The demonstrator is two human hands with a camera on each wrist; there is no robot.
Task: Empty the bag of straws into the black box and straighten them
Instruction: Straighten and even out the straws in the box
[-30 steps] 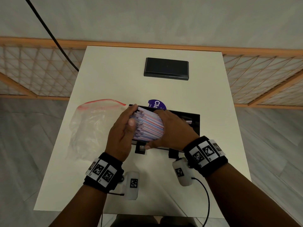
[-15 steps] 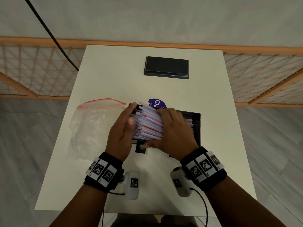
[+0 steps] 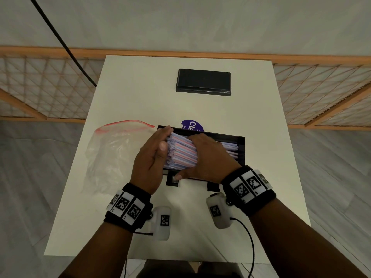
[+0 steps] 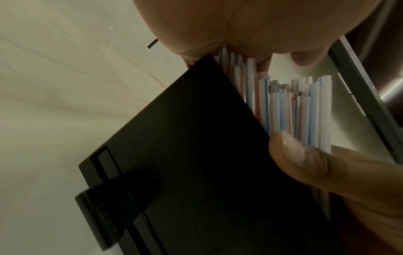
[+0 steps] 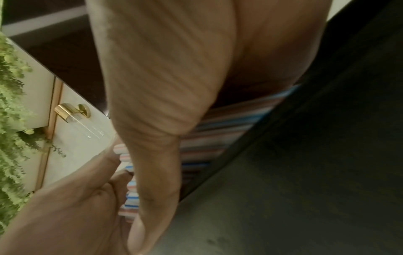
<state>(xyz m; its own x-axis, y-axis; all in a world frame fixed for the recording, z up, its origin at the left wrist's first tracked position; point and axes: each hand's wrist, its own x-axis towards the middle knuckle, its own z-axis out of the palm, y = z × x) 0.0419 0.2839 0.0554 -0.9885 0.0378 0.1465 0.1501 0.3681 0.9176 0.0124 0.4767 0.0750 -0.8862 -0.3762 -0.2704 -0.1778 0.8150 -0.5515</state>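
Note:
A thick bundle of red, white and blue striped straws [image 3: 181, 155] lies lengthwise in the open black box [image 3: 242, 144] at the middle of the table. My left hand [image 3: 152, 155] stands on edge with straight fingers, its palm [image 4: 250, 25] pressed flat against the left ends of the straws [image 4: 283, 107]. My right hand [image 3: 208, 157] lies over the bundle with its fingers curled round the top and its thumb [image 4: 305, 163] at the near side. The empty clear bag [image 3: 112, 155] with a red zip strip lies left of the box.
A black lid [image 3: 203, 82] lies at the back of the white table [image 3: 140, 93]. A purple round sticker [image 3: 192, 126] shows just behind the box. A wooden lattice rail [image 3: 40, 87] runs behind the table. A black cable [image 3: 66, 47] hangs at the back left.
My right hand has slid a little to the left along the bundle. The left hand stays pressed against the straw ends, and the bundle now lies flatter in the box.

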